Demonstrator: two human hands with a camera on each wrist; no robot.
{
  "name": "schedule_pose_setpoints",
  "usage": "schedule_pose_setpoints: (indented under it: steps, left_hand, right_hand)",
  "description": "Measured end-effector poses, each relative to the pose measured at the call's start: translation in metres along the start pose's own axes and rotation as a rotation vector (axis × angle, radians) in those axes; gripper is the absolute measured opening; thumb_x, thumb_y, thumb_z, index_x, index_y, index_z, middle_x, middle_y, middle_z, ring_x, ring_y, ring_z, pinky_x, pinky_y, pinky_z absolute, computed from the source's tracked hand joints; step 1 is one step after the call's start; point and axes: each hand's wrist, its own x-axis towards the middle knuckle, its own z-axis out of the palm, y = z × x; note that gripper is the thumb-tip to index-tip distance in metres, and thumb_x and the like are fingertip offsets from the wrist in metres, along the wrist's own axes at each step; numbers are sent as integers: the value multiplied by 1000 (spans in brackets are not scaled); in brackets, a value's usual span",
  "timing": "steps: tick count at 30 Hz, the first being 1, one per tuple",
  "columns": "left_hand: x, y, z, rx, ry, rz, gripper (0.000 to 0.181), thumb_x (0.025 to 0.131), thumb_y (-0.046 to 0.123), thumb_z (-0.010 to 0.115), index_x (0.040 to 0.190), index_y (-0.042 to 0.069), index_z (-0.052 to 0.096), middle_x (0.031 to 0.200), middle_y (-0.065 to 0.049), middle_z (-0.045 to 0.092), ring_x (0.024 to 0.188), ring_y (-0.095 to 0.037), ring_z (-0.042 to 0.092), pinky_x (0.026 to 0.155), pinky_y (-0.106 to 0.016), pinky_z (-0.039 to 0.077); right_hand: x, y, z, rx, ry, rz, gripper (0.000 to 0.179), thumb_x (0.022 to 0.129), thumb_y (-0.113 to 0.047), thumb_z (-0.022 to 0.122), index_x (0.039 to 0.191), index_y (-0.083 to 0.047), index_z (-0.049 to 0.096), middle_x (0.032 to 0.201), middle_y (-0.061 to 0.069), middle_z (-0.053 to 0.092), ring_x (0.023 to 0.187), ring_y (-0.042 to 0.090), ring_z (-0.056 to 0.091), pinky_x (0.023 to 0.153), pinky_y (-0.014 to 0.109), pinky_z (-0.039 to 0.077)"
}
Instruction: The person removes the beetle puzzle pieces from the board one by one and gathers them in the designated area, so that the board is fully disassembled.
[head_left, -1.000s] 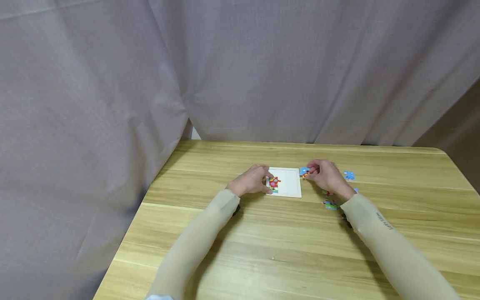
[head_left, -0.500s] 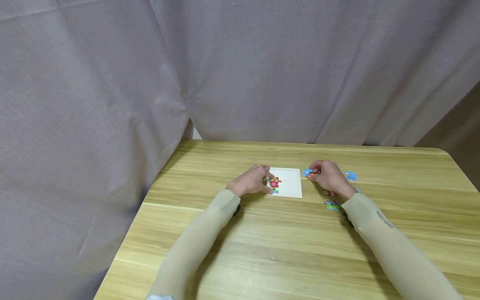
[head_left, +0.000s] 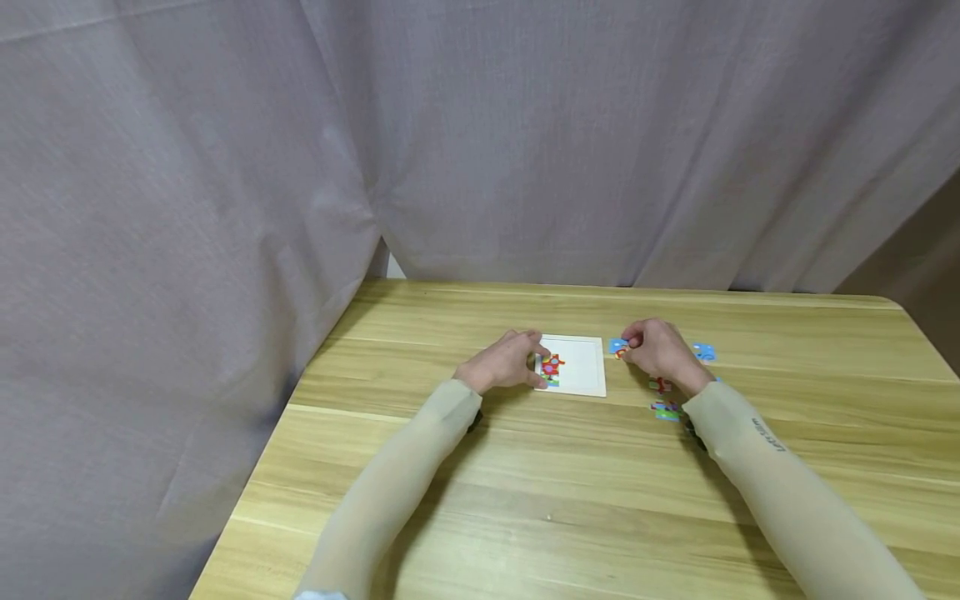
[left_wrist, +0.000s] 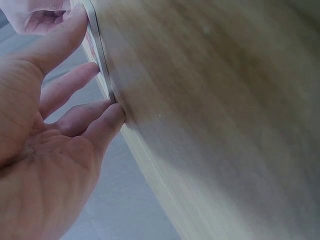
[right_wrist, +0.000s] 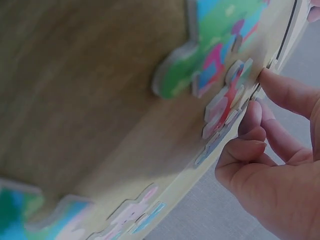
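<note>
A square white puzzle board (head_left: 581, 367) lies on the table with red, green and multicoloured pieces (head_left: 552, 367) fitted along its left side. My left hand (head_left: 504, 360) rests at that side, thumb and fingers spread wide and touching the frame, as the left wrist view also shows. Just right of the board, a blue puzzle piece (head_left: 617, 344) with a red and yellow patch lies under the fingertips of my right hand (head_left: 660, 348). Thumb and forefinger pinch its right part, which they hide.
More loose pieces lie around the right hand: a blue one (head_left: 704, 352) to its right, a red one (head_left: 660, 384) below, and a green one (head_left: 666, 412) nearer me. The wooden table (head_left: 525, 483) ends at a grey curtain (head_left: 510, 167).
My right hand and the blue piece have shifted slightly right, from right at the board's edge to a small gap away from it. The left hand has stayed in place.
</note>
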Motion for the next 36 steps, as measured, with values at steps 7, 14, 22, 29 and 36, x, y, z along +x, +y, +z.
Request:
schedule_pose_setpoints:
  steps: [7, 14, 22, 29, 36]
  left_hand:
    - [0, 0, 1, -13, 3, 1, 62, 95, 29, 85, 152, 15, 65, 182, -3, 30, 165, -27, 33, 137, -45, 33]
    - [0, -1, 2, -14, 7, -9, 63, 95, 29, 85, 153, 16, 64, 182, -2, 30, 167, -26, 32, 138, -44, 32]
    - [0, -2, 2, 5, 13, -20, 70, 96, 31, 85, 158, 14, 57, 181, -3, 34, 166, -26, 34, 137, -44, 34]
    - [3, -2, 2, 55, 33, 0, 72, 95, 34, 86, 157, 11, 56, 174, -5, 46, 158, -27, 45, 132, -41, 42]
    - [4, 0, 0, 76, 32, 7, 69, 95, 34, 86, 154, 12, 59, 169, -4, 52, 152, -26, 50, 130, -41, 45]
  right_hand:
    - [1, 2, 1, 4, -5, -3, 32, 92, -6, 78, 119, 9, 73, 99, 13, 68, 88, 22, 59, 81, 30, 45]
    - [-1, 1, 1, 0, -9, -1, 35, 93, -10, 78, 122, 8, 72, 101, 13, 68, 88, 22, 59, 81, 30, 46]
    - [-8, -11, 4, 22, 7, -14, 42, 98, -15, 75, 133, 8, 69, 106, 12, 67, 84, 20, 60, 77, 30, 50]
    - [-14, -30, 14, 53, 40, -37, 36, 102, -11, 72, 130, 11, 70, 106, 17, 72, 83, 20, 62, 80, 31, 52]
    - [-15, -50, 28, 41, 62, -102, 29, 99, -9, 73, 121, 10, 74, 98, 15, 73, 85, 23, 65, 74, 28, 50]
